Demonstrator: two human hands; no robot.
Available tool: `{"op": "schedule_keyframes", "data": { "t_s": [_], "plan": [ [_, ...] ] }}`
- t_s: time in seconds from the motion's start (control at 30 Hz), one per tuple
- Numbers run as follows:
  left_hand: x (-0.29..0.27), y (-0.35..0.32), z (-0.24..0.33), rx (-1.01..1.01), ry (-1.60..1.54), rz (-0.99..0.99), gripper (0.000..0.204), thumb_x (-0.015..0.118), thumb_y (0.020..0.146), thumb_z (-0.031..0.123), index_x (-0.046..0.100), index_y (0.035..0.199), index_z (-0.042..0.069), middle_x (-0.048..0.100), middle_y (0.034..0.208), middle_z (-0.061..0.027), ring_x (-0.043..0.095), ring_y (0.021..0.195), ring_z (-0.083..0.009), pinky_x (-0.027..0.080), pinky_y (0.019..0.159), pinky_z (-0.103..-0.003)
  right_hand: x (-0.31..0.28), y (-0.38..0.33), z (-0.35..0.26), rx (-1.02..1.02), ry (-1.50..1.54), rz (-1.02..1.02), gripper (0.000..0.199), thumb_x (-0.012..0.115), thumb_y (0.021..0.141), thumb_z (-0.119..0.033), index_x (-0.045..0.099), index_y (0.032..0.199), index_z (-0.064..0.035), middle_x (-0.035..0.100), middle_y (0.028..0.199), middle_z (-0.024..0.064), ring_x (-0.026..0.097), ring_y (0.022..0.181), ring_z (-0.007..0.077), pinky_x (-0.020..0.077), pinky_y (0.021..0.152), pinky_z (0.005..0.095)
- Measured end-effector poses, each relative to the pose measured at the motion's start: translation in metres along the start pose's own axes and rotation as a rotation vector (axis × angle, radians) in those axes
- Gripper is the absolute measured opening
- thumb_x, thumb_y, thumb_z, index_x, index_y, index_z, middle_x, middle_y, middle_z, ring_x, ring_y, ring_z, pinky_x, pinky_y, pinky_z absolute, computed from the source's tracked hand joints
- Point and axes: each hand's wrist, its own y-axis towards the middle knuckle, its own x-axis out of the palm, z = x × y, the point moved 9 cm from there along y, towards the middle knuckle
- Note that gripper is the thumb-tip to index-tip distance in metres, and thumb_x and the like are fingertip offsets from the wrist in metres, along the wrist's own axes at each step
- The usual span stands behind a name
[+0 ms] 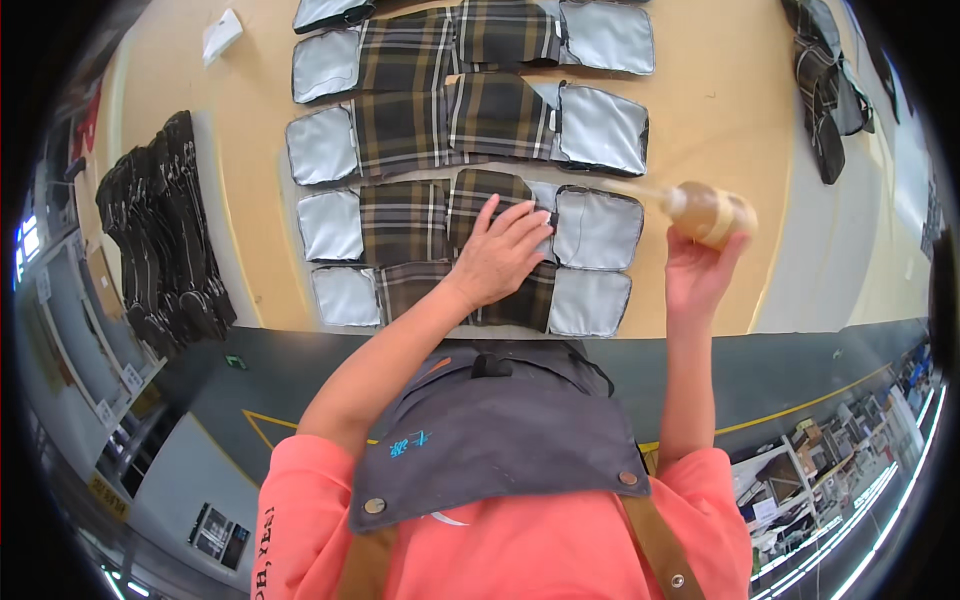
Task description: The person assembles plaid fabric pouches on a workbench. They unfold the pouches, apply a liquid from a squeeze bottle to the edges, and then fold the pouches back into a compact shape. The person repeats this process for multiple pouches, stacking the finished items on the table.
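Observation:
My left hand lies flat with fingers stretched on a plaid fabric piece, near where it meets a silvery-white panel. Raised at the right, my right hand grips a squeeze bottle of amber-brown colour with a paler band around it. Its thin nozzle, blurred, points left over that silvery panel. Several similar plaid pieces with silvery end panels lie in rows up the table, one of them just beyond my left hand. The nearest plaid piece is partly under my left forearm and hand.
The tan table ends in front of my grey apron. A stack of black fabric pieces lies at the left edge, and dark plaid pieces at the far right. A white scrap sits at the far left.

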Motion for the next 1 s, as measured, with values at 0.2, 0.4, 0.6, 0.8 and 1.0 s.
{"op": "schedule_keyframes", "data": {
  "t_s": [0.2,0.4,0.6,0.8,1.0],
  "plan": [
    [-0.007,-0.030,-0.015,-0.092,0.024,-0.011,0.039,0.066,0.084,0.019,0.057,0.121,0.010,0.052,0.130,-0.0053,0.042,0.128,-0.0246,0.022,0.112,-0.050,-0.018,-0.042,0.026,-0.228,-0.481,-0.121,0.067,0.063,0.091,-0.042,0.035,0.138,-0.0039,0.051,0.123,0.0074,0.053,0.112,0.0207,0.0497,0.091,0.0377],
    [-0.011,-0.045,-0.014,-0.130,0.003,0.014,0.037,0.066,0.083,0.017,0.058,0.119,0.011,0.053,0.128,-0.0054,0.042,0.128,-0.0251,0.023,0.112,-0.050,-0.010,-0.043,0.046,-0.235,-0.598,-0.120,0.070,0.075,0.083,-0.029,0.032,0.132,-0.0036,0.045,0.119,0.0064,0.044,0.111,0.0170,0.0372,0.097,0.0303],
    [-0.014,-0.052,-0.012,-0.154,-0.006,0.031,0.034,0.066,0.084,0.016,0.060,0.117,0.012,0.052,0.127,-0.0058,0.042,0.128,-0.0265,0.024,0.112,-0.050,-0.008,-0.049,0.047,-0.201,-0.586,-0.191,0.070,0.076,0.083,-0.032,0.033,0.130,-0.0039,0.049,0.126,0.0118,0.047,0.116,0.0208,0.0372,0.101,0.0339],
    [-0.014,-0.059,-0.014,-0.167,-0.007,0.036,0.031,0.065,0.084,0.016,0.061,0.115,0.012,0.053,0.126,-0.0062,0.043,0.127,-0.0273,0.024,0.112,-0.050,0.001,-0.049,0.045,-0.228,-0.625,-0.243,0.070,0.075,0.082,-0.034,0.033,0.129,-0.0037,0.050,0.128,0.0147,0.047,0.117,0.0223,0.0373,0.102,0.0354],
    [-0.017,-0.064,-0.014,-0.186,0.008,0.046,0.029,0.064,0.085,0.015,0.062,0.114,0.012,0.053,0.125,-0.0067,0.045,0.126,-0.0277,0.025,0.112,-0.051,-0.012,-0.038,0.044,-0.279,-0.662,-0.207,0.071,0.075,0.083,-0.034,0.032,0.130,-0.0029,0.048,0.129,0.0143,0.047,0.115,0.0215,0.0382,0.099,0.0340]
  ]
}}
